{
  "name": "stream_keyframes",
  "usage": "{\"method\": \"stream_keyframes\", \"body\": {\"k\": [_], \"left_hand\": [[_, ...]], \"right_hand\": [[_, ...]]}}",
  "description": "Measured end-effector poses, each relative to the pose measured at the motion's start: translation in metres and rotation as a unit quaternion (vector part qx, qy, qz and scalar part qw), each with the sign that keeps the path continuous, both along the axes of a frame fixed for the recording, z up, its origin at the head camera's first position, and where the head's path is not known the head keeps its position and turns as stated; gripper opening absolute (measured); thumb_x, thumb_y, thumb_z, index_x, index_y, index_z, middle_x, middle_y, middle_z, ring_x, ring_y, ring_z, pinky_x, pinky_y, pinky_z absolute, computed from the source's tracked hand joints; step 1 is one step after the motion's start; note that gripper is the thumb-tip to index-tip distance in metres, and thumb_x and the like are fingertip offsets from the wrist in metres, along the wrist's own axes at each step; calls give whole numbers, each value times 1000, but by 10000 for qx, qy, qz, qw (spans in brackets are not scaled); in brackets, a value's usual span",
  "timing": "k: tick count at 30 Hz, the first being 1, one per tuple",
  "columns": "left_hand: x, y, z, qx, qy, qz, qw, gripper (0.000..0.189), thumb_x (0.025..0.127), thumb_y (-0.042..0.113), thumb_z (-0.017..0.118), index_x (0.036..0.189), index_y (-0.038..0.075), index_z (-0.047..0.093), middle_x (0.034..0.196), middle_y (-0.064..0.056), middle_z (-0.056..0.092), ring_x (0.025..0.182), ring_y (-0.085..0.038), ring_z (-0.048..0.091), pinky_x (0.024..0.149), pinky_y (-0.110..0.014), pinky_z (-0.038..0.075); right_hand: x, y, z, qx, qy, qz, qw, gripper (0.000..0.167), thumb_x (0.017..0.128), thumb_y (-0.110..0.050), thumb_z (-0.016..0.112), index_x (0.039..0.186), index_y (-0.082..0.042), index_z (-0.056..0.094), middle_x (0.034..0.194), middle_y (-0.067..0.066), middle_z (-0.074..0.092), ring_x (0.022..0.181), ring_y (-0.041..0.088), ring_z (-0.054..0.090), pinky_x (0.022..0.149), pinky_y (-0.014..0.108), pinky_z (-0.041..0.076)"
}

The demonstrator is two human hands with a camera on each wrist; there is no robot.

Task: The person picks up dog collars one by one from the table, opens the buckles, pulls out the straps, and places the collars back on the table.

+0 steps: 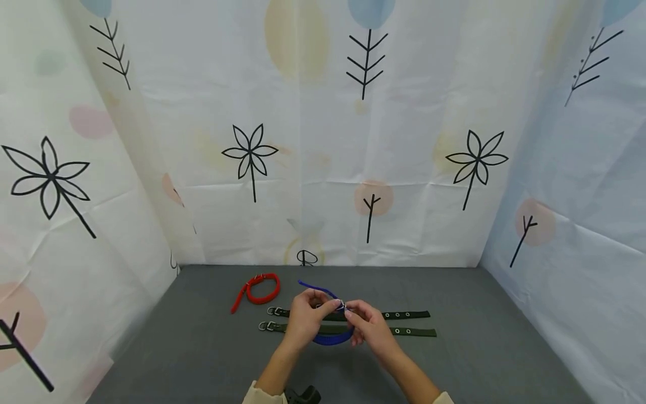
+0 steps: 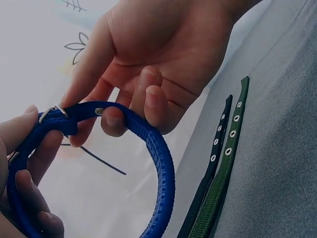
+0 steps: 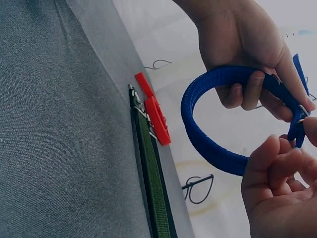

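Observation:
A blue collar, bent into a loop, is held up between both hands above the table. My left hand pinches it beside the metal buckle. The thumb and fingers of my right hand grip the strap on the buckle's other side, where a strap end passes through the metal. In the left wrist view, a metal-rimmed hole shows in the blue strap close to the right fingers. The free blue tail sticks out to the far left in the head view. Fingers partly hide the buckle.
A red collar lies curled at the back left of the grey table. Behind and below the hands, a black collar and a green collar lie straight, side by side. Patterned white cloth stands along the table's back and sides.

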State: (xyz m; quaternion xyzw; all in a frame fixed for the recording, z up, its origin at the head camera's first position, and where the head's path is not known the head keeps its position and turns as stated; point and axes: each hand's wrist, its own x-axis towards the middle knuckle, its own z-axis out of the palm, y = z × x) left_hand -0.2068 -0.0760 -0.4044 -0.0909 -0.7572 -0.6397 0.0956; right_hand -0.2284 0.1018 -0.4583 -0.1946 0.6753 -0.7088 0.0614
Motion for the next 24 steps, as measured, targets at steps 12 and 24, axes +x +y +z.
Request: {"method": "stream_keyframes", "body": {"k": [12,24], "left_hand": [[-4,0,-9,190,209,112,9995,17,84,12,77,87,2,63,79,-2,66,77,-16,61,70,-30,44],[-5,0,-7,492,362,148,9980,19,84,8,76,80,1,59,80,-7,69,78,-21,64,71,-29,45]], "right_hand": [[5,-5,5,-322,-373,-397,9980,36,98,-15,59,112,18,58,71,3,46,57,9,43,51,25,48],[2,-6,-1,-228,-531,-773,9953,46,97,-18,61,69,13,42,62,4,47,58,15,50,49,26,47]]}}
